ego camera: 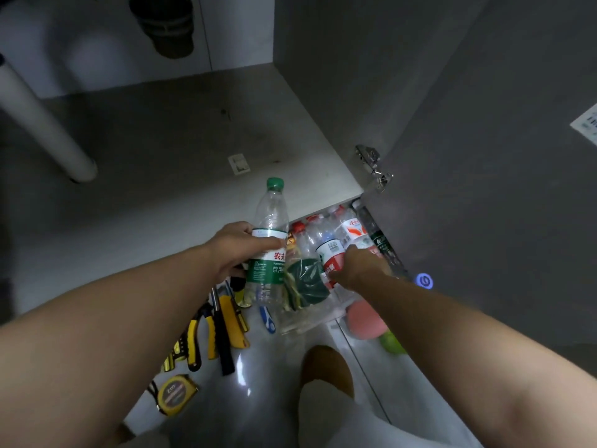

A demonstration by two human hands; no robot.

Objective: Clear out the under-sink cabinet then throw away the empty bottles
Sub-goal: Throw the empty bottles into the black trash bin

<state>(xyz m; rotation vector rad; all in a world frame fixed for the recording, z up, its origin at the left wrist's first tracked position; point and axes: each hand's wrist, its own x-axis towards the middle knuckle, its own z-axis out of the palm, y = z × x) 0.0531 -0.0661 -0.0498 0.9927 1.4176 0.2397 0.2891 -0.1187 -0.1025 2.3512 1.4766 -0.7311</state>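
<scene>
Bottle (269, 240) w/ green cap and green-white label, clear plastic, looks empty, held upright-ish, tilted slightly, in left hand (237, 245), fingers wrapped round its label band. It sits above the cabinet floor's (181, 150) front edge, over the tools. Right hand (361, 265) reaches into a cluster of bottles (326, 237) lying on the floor just outside the cabinet, by the open door (484, 189); fingers touch a red-label bottle (331, 257), grip can't be made out. Cluster: clear plastic, mostly red caps, red/white labels, one dark-label bottle (378, 240) next to the door. Green crumpled bag (305, 279) lies between the two hands. Tools on the floor below left arm: yellow-black pliers (193, 337), hammer (223, 334), yellow knife (237, 321), tape measure (176, 394). Cabinet interior bare exc. white pipe (42, 118) at left and dark drain (168, 24) overhead.
</scene>
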